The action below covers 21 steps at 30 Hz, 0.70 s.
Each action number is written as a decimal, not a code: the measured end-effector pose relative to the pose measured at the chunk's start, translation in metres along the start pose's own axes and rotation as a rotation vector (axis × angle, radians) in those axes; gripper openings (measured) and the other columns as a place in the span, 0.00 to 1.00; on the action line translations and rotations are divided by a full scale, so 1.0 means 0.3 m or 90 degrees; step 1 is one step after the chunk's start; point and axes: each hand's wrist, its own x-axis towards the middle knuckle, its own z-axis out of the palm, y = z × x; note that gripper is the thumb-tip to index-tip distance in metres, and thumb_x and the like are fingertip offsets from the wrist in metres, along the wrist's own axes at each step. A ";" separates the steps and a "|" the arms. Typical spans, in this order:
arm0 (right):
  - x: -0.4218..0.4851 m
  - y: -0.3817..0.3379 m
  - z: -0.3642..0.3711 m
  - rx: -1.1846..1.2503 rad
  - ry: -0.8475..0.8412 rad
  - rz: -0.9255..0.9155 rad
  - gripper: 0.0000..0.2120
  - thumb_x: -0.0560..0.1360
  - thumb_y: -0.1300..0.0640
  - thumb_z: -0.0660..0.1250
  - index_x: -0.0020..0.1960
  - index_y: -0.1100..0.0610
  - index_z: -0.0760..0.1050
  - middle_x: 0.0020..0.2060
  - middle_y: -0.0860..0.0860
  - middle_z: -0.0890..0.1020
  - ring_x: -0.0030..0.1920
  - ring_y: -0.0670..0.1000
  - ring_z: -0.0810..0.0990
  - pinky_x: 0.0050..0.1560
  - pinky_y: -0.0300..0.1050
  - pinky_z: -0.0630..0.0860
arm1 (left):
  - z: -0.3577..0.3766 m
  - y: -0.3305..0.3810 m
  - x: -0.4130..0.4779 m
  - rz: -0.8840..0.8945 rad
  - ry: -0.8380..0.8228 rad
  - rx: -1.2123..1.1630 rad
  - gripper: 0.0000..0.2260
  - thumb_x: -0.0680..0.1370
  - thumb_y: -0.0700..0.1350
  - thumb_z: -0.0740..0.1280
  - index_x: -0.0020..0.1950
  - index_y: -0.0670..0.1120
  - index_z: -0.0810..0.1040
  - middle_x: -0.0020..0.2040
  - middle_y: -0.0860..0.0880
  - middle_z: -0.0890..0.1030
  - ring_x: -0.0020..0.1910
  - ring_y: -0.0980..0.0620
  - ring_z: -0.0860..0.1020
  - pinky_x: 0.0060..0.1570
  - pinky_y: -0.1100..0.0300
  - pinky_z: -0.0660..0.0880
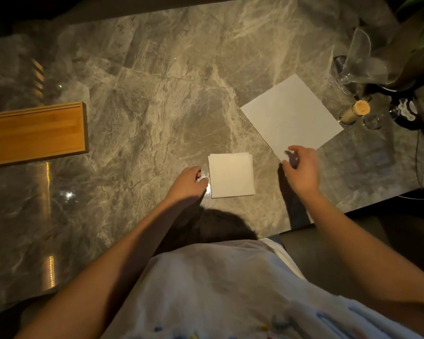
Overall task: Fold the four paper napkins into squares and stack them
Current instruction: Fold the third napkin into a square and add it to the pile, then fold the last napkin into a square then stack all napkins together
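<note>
1. Centre of the frame, just below the middle: a stack of folded napkins [231, 175] lies flat on the grey marble bench [157, 94], a neat white square with a few layer edges peeping out at its upper right.
2. The left hand [190, 182] sits right at the stack's left edge, fingers loosely curled and gripping nothing; the fingertips are just beside the paper, and whether they touch it is hard to call.
3. Over to the right, the right hand [301, 167] hovers with thumb and fingers partly curled, a small gap between them, at the near corner of the unfolded napkin [291, 113]. Pinching the paper or only poised over it? I cannot tell from here.
4. That unfolded napkin spreads flat as a large tilted sheet, up and right of the stack and clear of it.
5. Left edge of the frame: a wooden tray [34, 133] rests well apart from both hands.
6. Upper right: a glass pitcher [360, 59], with a jar of toothpicks [355, 113] just beyond the open sheet's right corner.
</note>
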 end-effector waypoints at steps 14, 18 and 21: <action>0.175 -0.158 0.089 -0.140 -0.079 -0.095 0.06 0.77 0.53 0.65 0.50 0.53 0.80 0.50 0.54 0.79 0.50 0.56 0.78 0.51 0.55 0.76 | -0.112 -0.068 0.039 0.087 0.119 0.058 0.18 0.76 0.44 0.64 0.66 0.44 0.72 0.61 0.44 0.76 0.59 0.47 0.75 0.57 0.57 0.69; 0.182 -0.321 0.158 -0.096 -0.121 -0.193 0.07 0.78 0.56 0.63 0.51 0.57 0.78 0.51 0.57 0.79 0.52 0.58 0.77 0.48 0.51 0.75 | -0.159 -0.101 0.034 0.099 0.142 0.077 0.21 0.76 0.45 0.66 0.68 0.44 0.70 0.63 0.45 0.74 0.62 0.47 0.74 0.62 0.54 0.70; 0.145 -0.448 0.208 -0.112 -0.192 -0.344 0.07 0.78 0.58 0.61 0.53 0.57 0.77 0.51 0.55 0.80 0.52 0.58 0.77 0.48 0.51 0.74 | -0.202 -0.122 0.034 0.119 0.177 0.095 0.25 0.75 0.45 0.67 0.71 0.45 0.66 0.67 0.45 0.70 0.66 0.47 0.70 0.66 0.50 0.67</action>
